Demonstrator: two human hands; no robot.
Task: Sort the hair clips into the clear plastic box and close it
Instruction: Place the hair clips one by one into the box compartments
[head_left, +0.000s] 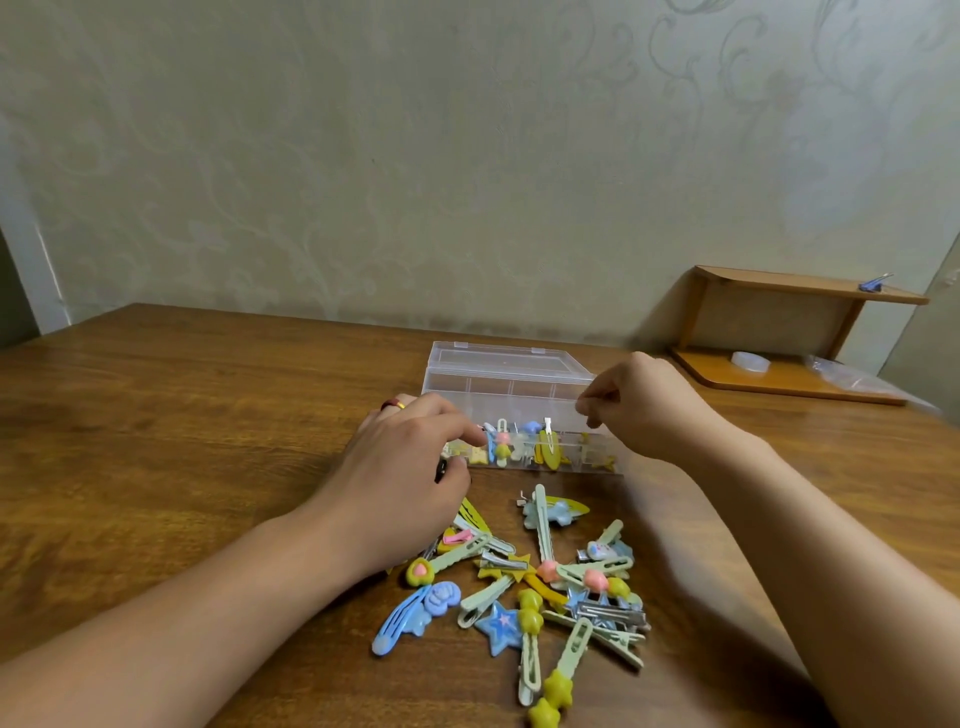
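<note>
Left hand (402, 457): grip curled at the clear plastic box (511, 387), contents unclear.
Right hand (641, 402): grip pinching the lid edge.
Hair clips (540, 587): heaped before the box.

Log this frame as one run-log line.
stage: sorting | left hand: fingertips at clips in clear plastic compartment box | right hand: over box, pinch unclear | lid: open | pile of pastel hair clips: on wooden table

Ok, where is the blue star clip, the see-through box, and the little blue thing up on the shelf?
blue star clip (500, 627): head view, middle of the star.
see-through box (511, 387): head view, back wall of the open box.
little blue thing (874, 283): head view, its blue body on the top shelf.
</note>
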